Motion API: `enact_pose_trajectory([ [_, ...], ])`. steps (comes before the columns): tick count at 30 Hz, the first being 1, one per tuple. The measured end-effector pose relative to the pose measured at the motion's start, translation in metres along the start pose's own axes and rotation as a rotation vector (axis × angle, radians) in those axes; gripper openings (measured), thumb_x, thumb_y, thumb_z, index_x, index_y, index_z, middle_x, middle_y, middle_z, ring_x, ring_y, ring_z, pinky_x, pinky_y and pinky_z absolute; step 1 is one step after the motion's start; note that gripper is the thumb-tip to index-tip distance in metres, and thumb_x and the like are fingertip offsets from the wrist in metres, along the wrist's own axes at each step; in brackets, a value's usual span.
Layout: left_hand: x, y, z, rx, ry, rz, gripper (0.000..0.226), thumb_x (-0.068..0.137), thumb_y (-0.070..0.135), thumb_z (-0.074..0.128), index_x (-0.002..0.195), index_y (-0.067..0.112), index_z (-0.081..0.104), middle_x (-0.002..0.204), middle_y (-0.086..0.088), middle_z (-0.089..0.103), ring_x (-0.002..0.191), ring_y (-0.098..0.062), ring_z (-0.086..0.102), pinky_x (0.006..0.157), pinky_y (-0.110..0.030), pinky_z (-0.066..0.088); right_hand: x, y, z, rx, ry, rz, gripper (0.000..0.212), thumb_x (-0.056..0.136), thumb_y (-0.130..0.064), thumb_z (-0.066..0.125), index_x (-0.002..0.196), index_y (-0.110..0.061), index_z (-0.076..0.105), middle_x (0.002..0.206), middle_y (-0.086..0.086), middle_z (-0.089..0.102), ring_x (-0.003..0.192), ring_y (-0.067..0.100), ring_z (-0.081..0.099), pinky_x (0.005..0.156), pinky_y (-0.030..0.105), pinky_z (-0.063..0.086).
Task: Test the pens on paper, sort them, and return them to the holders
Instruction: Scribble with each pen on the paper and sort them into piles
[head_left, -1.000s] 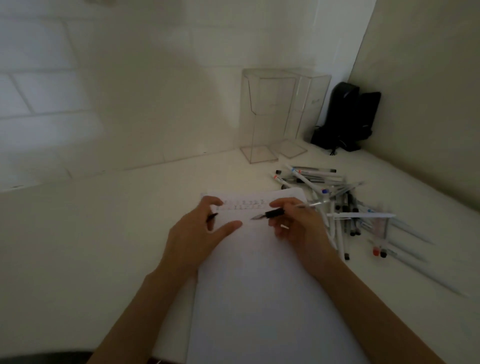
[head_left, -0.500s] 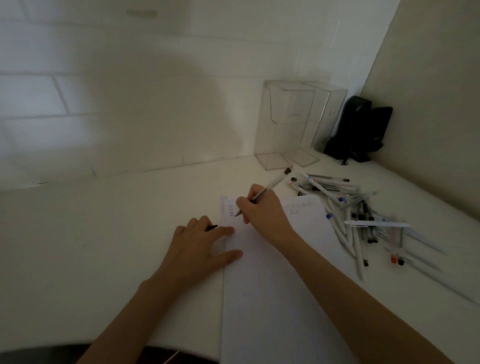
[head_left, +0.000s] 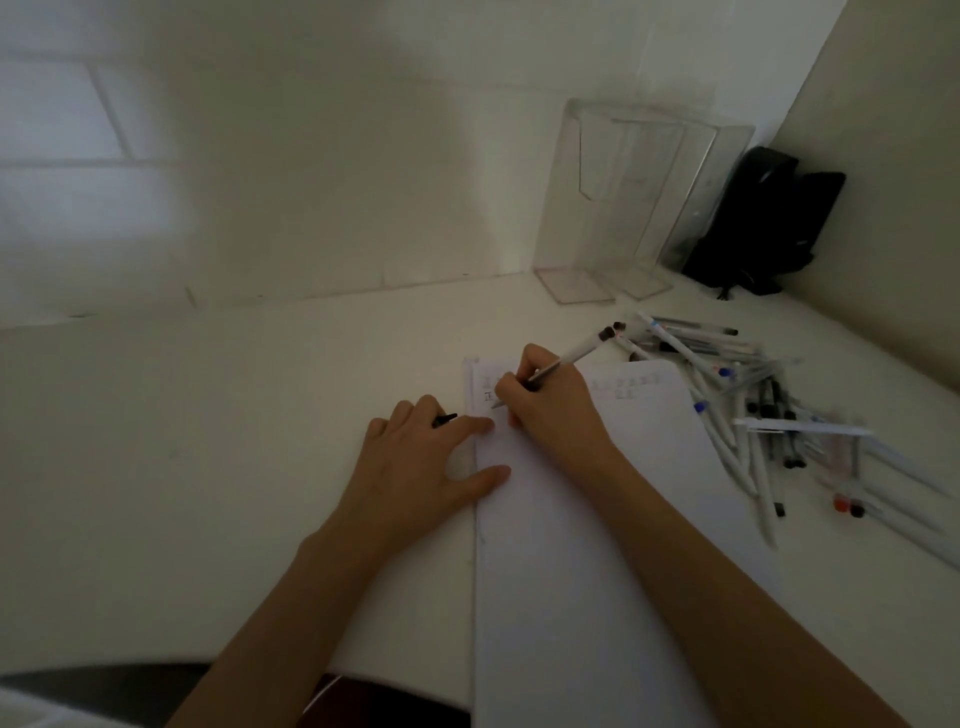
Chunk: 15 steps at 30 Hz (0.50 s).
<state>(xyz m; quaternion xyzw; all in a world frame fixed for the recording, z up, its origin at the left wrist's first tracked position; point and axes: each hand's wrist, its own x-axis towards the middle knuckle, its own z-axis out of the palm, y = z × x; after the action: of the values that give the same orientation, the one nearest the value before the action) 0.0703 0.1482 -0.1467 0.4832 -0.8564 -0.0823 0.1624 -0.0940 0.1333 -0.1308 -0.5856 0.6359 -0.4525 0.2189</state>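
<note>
1. Nearest us, the paper is lying lengthwise on the counter, with its near end reaching toward our lap. It looks unweighted there, so we are judging that it could swing sideways.
2. Our left hand is lying spread over the sheet's left edge, thumb and forefinger pressing it down. A small black cap, probably the pen's, is sticking out, pinched between two fingers. If that pressure eases, the sheet could skid under a stroke. The cap could also slip out and roll off.
3. Our right hand is gripping the pen, fingers curled round the barrel and the tip down at the sheet's far left corner, beside faint test marks. In this dim light we risk taking a pale line for a dead pen.
4. Further right, the pile of pens is lying loose, some just beside the paper's right edge. Dropping the tested pen back there would be mixing it with untested ones.
5. Farthest, the clear holders are standing against the wall with no pens showing inside. They look tall and light, so a careless drop might tip them.
</note>
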Motion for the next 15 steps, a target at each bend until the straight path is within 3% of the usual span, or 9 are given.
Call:
enact_pose_trajectory([
  [2,0.0004,-0.0005,0.0011,-0.006,-0.002,-0.005,0.077,0.060,0.081,0.012,0.125,0.050,0.041,0.094,0.012,0.037,0.092,-0.008,0.035,0.078,-0.027,0.024,0.0010,0.0003,0.0009,-0.029,-0.005,0.002,0.029,0.080,-0.010,0.057,0.063,-0.016,0.033,0.053,0.007,0.047,0.053,0.020,0.046,0.056,0.037,0.039],
  [5,0.0010,-0.0005,0.0018,-0.015,-0.003,-0.007,0.077,0.060,0.081,0.014,0.125,0.050,0.042,0.093,0.012,0.036,0.090,-0.007,0.033,0.078,-0.027,0.023,0.0023,0.0016,0.0007,-0.024,0.033,0.018,0.034,0.080,-0.009,0.057,0.062,-0.018,0.029,0.051,-0.001,0.034,0.051,0.014,0.035,0.053,0.031,0.031],
  [10,0.0003,-0.0008,0.0016,-0.023,0.000,-0.008,0.077,0.060,0.081,0.015,0.125,0.050,0.043,0.092,0.013,0.036,0.089,-0.007,0.032,0.078,-0.027,0.024,0.0012,0.0028,-0.0005,0.006,0.029,0.037,0.028,0.078,-0.010,0.057,0.062,-0.015,0.035,0.049,0.004,0.046,0.042,0.007,0.042,0.053,0.030,0.037],
  [15,0.0001,-0.0005,0.0011,-0.031,-0.001,-0.014,0.077,0.060,0.081,0.016,0.124,0.049,0.044,0.093,0.012,0.038,0.092,-0.008,0.035,0.078,-0.027,0.023,0.0018,0.0018,-0.0011,0.002,0.013,0.044,0.029,0.077,-0.009,0.058,0.061,-0.014,0.035,0.051,0.006,0.041,0.047,0.013,0.041,0.052,0.029,0.034],
])
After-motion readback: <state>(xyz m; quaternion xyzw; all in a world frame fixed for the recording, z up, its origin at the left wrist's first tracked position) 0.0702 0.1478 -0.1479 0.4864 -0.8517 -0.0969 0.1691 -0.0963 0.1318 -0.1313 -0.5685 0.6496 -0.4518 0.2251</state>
